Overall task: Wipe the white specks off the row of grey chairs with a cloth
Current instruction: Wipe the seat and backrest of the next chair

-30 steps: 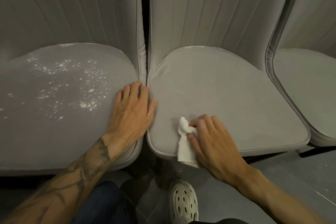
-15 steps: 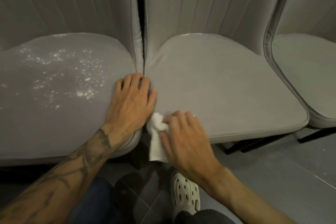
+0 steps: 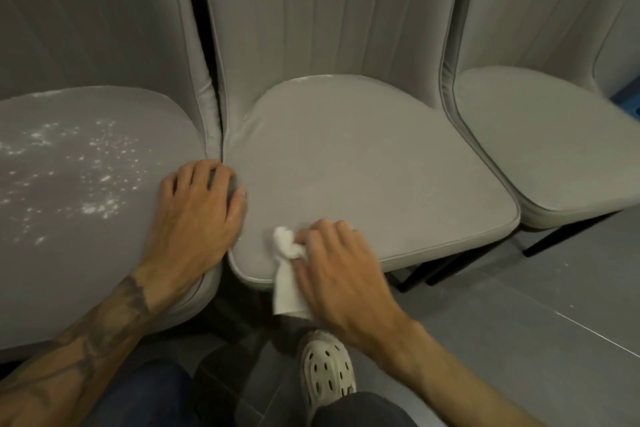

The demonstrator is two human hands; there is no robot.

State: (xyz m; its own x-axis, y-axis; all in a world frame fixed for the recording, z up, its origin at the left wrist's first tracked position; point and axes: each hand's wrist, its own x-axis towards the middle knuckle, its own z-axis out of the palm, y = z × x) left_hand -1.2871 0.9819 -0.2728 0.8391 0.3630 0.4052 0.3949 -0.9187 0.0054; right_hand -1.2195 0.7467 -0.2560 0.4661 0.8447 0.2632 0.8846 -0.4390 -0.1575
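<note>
The cloth (image 3: 289,248) sits on the front left corner of the middle chair (image 3: 363,166). Its upper part is bunched on the seat and its loose tail hangs over the seat's front edge. The right hand (image 3: 332,263) grips that bunch, with fingers and thumb curled round it. The left hand (image 3: 197,215) holds nothing: it rests just left of the middle chair, on the seat edge of the left chair (image 3: 69,270), fingers relaxed and spread, thumb at the seam between the two seats. The white specks (image 3: 86,177) lie further left of the middle chair, scattered over the left chair's seat. The middle seat itself looks almost clean, apart from a faint pale line along its back edge. The cloth looks thin, light and limp, so it will likely fold and slide rather than scrub if held by a corner. It is probably best taken as a wad under the fingertips, with the tail tucked in. The specks look powdery and may smear into the soft, yielding upholstery, so short firm strokes seem safer.
</note>
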